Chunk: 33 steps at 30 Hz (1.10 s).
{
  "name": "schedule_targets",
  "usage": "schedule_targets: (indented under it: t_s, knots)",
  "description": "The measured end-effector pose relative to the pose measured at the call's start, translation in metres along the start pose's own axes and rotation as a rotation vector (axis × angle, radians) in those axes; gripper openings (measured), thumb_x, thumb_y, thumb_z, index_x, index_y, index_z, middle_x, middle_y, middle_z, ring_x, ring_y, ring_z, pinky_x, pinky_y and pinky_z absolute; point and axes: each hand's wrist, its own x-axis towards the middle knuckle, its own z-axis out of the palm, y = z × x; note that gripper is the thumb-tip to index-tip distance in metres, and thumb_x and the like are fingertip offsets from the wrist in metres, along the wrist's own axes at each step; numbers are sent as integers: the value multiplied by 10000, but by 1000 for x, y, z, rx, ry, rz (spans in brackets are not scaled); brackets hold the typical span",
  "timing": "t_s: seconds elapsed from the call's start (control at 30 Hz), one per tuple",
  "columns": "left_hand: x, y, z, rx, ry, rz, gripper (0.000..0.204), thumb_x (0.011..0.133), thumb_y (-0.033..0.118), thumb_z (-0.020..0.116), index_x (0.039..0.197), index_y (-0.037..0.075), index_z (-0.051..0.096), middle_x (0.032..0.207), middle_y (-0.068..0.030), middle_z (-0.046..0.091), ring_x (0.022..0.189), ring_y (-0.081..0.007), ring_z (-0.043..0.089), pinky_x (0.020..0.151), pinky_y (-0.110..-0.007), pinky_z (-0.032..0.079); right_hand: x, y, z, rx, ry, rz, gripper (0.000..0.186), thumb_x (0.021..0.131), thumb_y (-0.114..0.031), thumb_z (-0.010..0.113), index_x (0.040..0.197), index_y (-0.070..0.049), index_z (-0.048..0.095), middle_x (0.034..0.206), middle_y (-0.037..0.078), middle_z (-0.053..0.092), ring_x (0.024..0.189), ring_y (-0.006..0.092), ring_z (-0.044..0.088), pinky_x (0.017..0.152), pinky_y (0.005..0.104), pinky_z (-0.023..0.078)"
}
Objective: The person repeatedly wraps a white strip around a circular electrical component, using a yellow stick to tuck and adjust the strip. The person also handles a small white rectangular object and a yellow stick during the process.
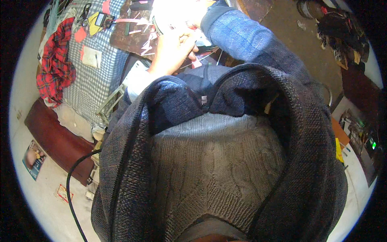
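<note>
My left hand [174, 49] is over the near edge of a dark brown worktable [123, 38], its fingers curled in and pressed together. What they hold, if anything, is lost in glare. My right hand [196, 13] reaches in from the upper right, just beyond the left one. Strong white light washes it out, so its fingers do not show clearly. Thin pink and white strips [149, 43] lie scattered on the table beside my left hand. A small pink piece [196, 63] and thin rods show just below the fingers.
On the left, a checked cloth [89, 76] carries a notepad [92, 56] with a pen, glasses [85, 14] and a small device with a screen [105, 20]. A red plaid cloth [56, 60] lies at its edge. A dark heap [342, 32] sits far right; a black cable [69, 181] hangs lower left.
</note>
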Motion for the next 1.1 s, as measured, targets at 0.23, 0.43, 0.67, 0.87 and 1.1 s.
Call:
schedule_targets:
  t_s: [0.23,0.43,0.67,0.87,1.1]
  knots:
    - [2,5,1,46,33,15,281,1037,248,639,1122,-11,704,785,-67,721,612,-110,682,589,-252,540,2,-2,1,6,18,-4,260,905,-242,654,1067,-91,791,1002,161,769,870,306,748,810,429,590]
    - [2,12,4,99,54,11,319,1021,279,649,1078,-25,726,772,-75,727,588,-117,689,555,-256,550,-25,10,-4,-9,-5,99,260,909,-240,653,1070,-88,790,1003,164,768,872,308,748,811,429,591]
    - [2,8,1,107,53,46,328,1018,272,651,1097,-38,723,756,-81,731,587,-121,698,548,-257,552,-44,26,-7,-32,-25,189,261,913,-238,652,1073,-84,788,1005,168,767,873,311,748,812,429,592]
    - [1,7,2,96,50,39,318,1017,268,652,1099,-31,723,756,-85,735,597,-118,704,547,-257,553,-47,26,-6,-35,-27,202,261,916,-237,651,1076,-81,786,1006,171,766,874,313,748,813,429,593]
    - [2,2,1,51,36,40,310,1021,263,653,1121,-23,716,761,-82,730,599,-117,703,546,-253,554,-33,19,1,-26,-18,170,261,920,-235,650,1079,-78,785,1007,175,765,875,316,747,813,430,594]
